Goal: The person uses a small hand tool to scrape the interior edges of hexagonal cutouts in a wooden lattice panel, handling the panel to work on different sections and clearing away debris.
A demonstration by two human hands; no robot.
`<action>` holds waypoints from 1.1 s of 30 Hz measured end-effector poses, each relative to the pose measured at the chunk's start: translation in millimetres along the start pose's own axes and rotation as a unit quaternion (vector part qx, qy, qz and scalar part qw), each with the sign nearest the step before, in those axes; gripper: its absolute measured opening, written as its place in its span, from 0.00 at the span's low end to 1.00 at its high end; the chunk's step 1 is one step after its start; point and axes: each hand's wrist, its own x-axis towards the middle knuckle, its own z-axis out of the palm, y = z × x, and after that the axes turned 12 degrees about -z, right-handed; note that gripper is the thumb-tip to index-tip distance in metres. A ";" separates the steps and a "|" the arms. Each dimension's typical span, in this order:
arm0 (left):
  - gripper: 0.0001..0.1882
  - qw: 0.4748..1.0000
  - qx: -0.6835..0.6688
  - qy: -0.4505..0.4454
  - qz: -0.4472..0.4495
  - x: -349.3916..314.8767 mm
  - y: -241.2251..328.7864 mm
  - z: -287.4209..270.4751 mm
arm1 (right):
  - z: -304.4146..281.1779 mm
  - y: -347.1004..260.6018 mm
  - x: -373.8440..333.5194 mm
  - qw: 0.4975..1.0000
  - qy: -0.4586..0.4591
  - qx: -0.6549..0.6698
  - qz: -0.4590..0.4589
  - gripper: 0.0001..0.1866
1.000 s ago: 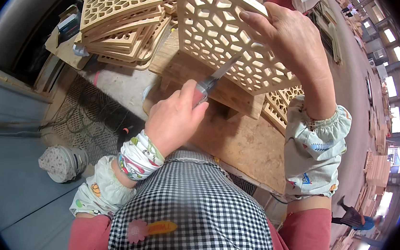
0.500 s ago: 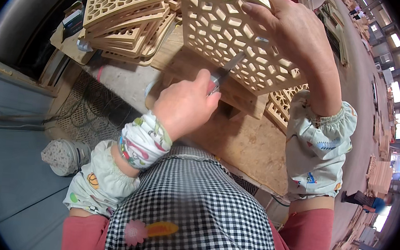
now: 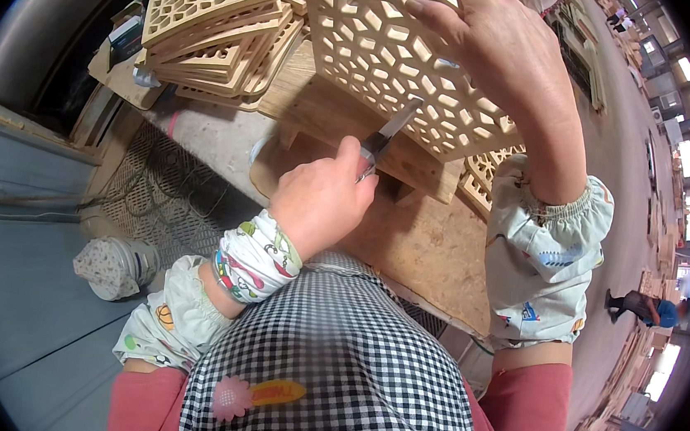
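Note:
My left hand is closed round the dark handle of a utility knife, its blade pointing up and to the right. The blade's tip is close to the face of a pale wooden lattice panel; whether it touches cannot be made out. My right hand grips that panel by its upper right edge, thumb on the near face. The panel stands tilted, its lower edge at a raised wooden board. Part of the panel's top runs out of view.
A stack of lattice panels stands at the back left of the workbench. Another lattice panel lies right of the board. A pale bucket sits low at left. Far right, a person is on the workshop floor.
The knife blade has drawn slightly down and away from the panel's holes, showing more of its length. The panel has shifted slightly left. The distant person has changed position.

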 end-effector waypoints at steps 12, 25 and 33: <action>0.18 0.999 -0.005 -0.005 -0.033 16.1 9.1 1.1 | 2.1 0.0 -8.1 0.993 0.061 -0.006 -0.103 0.24; 0.20 0.987 -0.108 -0.094 -0.067 9.8 -1.3 1.3 | 3.6 4.6 -2.7 0.998 0.033 0.007 -0.060 0.25; 0.19 0.995 -0.066 -0.057 -0.042 13.3 5.6 4.1 | 7.5 8.7 -6.2 0.982 0.086 -0.062 -0.159 0.23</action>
